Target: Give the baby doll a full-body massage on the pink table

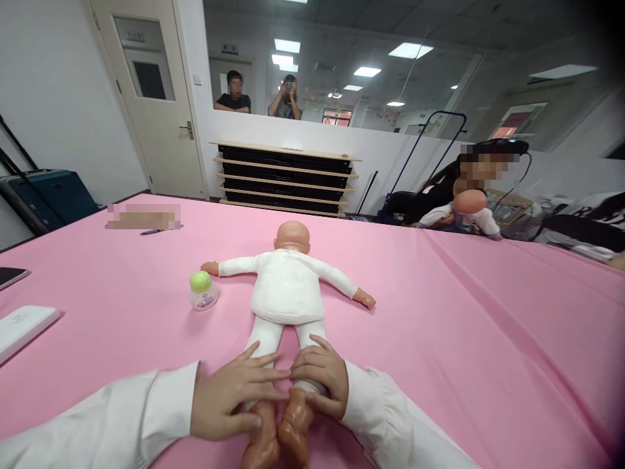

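A baby doll (288, 286) in white cloth with a bald head lies on the pink sheet, arms stretched out sideways and bare lower legs toward me. No face shows on it; it seems to lie on its front. My left hand (234, 394) rests across the doll's left-side leg with its fingers spread. My right hand (322, 374) is curled round the other leg, thumb below and fingers over the white cloth. Part of both legs is hidden under my hands. Near the doll's left-side hand stands a small cream jar (203, 291) with a green lid.
The pink sheet (463, 339) covers the table. A white box-like device (27, 327) and a dark phone-like edge (12, 277) lie at left; a pen (159, 230) lies farther back. Behind are stacked shelves (288, 179) and a person (439, 189) with another doll (469, 207).
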Motion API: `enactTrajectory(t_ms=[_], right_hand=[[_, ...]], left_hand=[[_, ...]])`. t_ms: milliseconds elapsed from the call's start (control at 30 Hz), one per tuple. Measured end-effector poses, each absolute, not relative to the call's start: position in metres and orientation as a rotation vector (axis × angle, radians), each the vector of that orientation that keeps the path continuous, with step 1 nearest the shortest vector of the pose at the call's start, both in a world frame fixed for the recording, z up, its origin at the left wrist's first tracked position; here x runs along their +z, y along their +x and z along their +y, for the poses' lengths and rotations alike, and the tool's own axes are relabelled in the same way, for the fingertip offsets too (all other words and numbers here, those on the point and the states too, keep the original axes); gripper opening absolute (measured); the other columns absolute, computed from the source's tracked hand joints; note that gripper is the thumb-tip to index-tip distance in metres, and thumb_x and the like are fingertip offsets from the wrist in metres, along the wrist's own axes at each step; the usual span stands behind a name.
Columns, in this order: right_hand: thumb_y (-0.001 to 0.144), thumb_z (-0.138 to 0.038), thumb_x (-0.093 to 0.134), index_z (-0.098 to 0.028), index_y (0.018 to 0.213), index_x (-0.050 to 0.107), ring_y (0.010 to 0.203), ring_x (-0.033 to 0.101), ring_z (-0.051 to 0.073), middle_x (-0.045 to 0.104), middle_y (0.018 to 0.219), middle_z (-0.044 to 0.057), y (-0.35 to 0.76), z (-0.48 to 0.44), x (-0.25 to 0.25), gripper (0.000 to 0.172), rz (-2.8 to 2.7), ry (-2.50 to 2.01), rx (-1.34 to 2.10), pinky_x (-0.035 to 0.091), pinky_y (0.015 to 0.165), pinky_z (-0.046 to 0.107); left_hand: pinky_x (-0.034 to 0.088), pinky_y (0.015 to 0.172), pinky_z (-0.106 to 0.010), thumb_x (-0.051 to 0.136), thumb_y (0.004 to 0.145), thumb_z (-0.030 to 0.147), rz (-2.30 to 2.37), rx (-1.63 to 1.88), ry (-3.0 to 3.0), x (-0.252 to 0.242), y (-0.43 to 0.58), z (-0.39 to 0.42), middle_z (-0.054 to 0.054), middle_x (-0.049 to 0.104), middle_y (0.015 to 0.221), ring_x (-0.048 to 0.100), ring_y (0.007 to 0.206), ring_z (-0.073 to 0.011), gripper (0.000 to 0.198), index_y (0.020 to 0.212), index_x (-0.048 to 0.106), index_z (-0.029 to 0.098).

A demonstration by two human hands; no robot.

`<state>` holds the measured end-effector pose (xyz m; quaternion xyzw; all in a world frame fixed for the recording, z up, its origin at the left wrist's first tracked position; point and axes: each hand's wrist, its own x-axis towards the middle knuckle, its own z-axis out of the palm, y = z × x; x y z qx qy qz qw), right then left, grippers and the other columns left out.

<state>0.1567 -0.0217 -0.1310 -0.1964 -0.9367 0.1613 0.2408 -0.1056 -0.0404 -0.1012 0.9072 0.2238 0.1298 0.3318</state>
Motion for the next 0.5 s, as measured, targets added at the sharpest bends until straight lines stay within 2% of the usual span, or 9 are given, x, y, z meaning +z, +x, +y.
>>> enactTrajectory(t_ms=[67, 133, 167, 233, 267, 300, 367, 433, 500], right_hand=[[0.086, -0.046, 0.039, -0.021, 0.101, 0.058, 0.093, 0.058, 0.014, 0.065, 0.092, 0.003, 0.155, -0.022, -0.131, 0.035, -2.437, -0.516, 0.455, 0.013, 0.108, 0.039], [0.086, -0.042, 0.045, -0.021, 0.093, 0.060, 0.083, 0.061, 0.012, 0.066, 0.084, 0.001, 0.153, -0.019, -0.121, 0.026, -2.293, -0.494, 0.478, 0.029, 0.102, 0.034], [0.087, -0.036, 0.049, -0.021, 0.091, 0.060, 0.078, 0.061, 0.011, 0.066, 0.081, 0.001, 0.150, -0.016, -0.112, 0.019, -2.226, -0.500, 0.471, 0.038, 0.093, 0.029], [0.086, -0.024, 0.053, -0.020, 0.088, 0.061, 0.073, 0.061, 0.009, 0.066, 0.078, 0.000, 0.143, -0.005, -0.093, 0.009, -2.125, -0.553, 0.391, 0.046, 0.073, 0.021], [0.085, -0.022, 0.055, -0.020, 0.088, 0.061, 0.074, 0.061, 0.010, 0.067, 0.080, 0.001, 0.139, 0.003, -0.084, 0.007, -2.092, -0.616, 0.323, 0.047, 0.071, 0.021], [0.084, -0.023, 0.056, -0.020, 0.089, 0.061, 0.079, 0.061, 0.011, 0.067, 0.084, 0.002, 0.134, 0.012, -0.078, 0.008, -2.090, -0.697, 0.256, 0.047, 0.073, 0.023], [0.083, -0.027, 0.054, -0.017, 0.098, 0.061, 0.097, 0.059, 0.017, 0.064, 0.101, 0.007, 0.127, 0.033, -0.076, 0.019, -2.136, -0.936, 0.167, 0.046, 0.087, 0.031], [0.083, -0.027, 0.049, -0.010, 0.117, 0.052, 0.116, 0.048, 0.023, 0.054, 0.122, 0.013, 0.123, 0.052, -0.085, 0.038, -2.189, -1.107, 0.158, 0.039, 0.099, 0.041], [0.083, -0.029, 0.047, -0.009, 0.128, 0.044, 0.125, 0.038, 0.027, 0.045, 0.132, 0.014, 0.125, 0.065, -0.100, 0.049, -2.260, -1.139, 0.183, 0.031, 0.104, 0.050]], left_hand=[[0.008, 0.108, -0.059, 0.045, 0.083, 0.053, 0.437, 0.299, 2.196, -0.085, -0.111, -0.043, -0.004, 0.050, 0.132, 0.032, 0.130, -0.0320, 0.047, 0.124, 0.052, 0.030], [0.031, 0.103, -0.050, 0.043, 0.083, 0.056, 0.308, 0.288, 1.986, -0.066, -0.113, -0.038, -0.008, 0.066, 0.108, 0.057, 0.107, -0.0282, 0.049, 0.115, 0.060, 0.023], [0.043, 0.093, -0.044, 0.040, 0.085, 0.056, 0.302, 0.322, 1.905, -0.058, -0.110, -0.032, -0.008, 0.071, 0.095, 0.065, 0.091, -0.0246, 0.050, 0.109, 0.064, 0.020], [0.053, 0.072, -0.033, 0.039, 0.087, 0.051, 0.466, 0.532, 1.905, -0.044, -0.100, -0.017, -0.007, 0.071, 0.081, 0.066, 0.075, -0.0202, 0.046, 0.097, 0.068, 0.017], [0.052, 0.072, -0.031, 0.039, 0.089, 0.045, 0.616, 0.729, 1.969, -0.042, -0.093, -0.007, -0.006, 0.071, 0.084, 0.066, 0.078, -0.0189, 0.041, 0.095, 0.068, 0.017], [0.050, 0.081, -0.032, 0.042, 0.089, 0.038, 0.745, 0.918, 2.067, -0.042, -0.085, 0.003, -0.006, 0.070, 0.095, 0.064, 0.088, -0.0190, 0.034, 0.106, 0.064, 0.017], [0.042, 0.097, -0.039, 0.041, 0.089, 0.029, 0.911, 1.110, 2.322, -0.053, -0.069, 0.025, -0.010, 0.062, 0.116, 0.056, 0.109, -0.0211, 0.036, 0.120, 0.054, 0.016], [0.029, 0.106, -0.047, 0.038, 0.088, 0.024, 0.959, 0.974, 2.571, -0.071, -0.060, 0.043, -0.012, 0.046, 0.135, 0.036, 0.129, -0.0253, 0.041, 0.126, 0.048, 0.015], [0.022, 0.107, -0.053, 0.036, 0.089, 0.025, 0.995, 0.728, 2.683, -0.089, -0.057, 0.056, -0.009, 0.032, 0.144, 0.024, 0.134, -0.0269, 0.043, 0.131, 0.043, 0.021]])
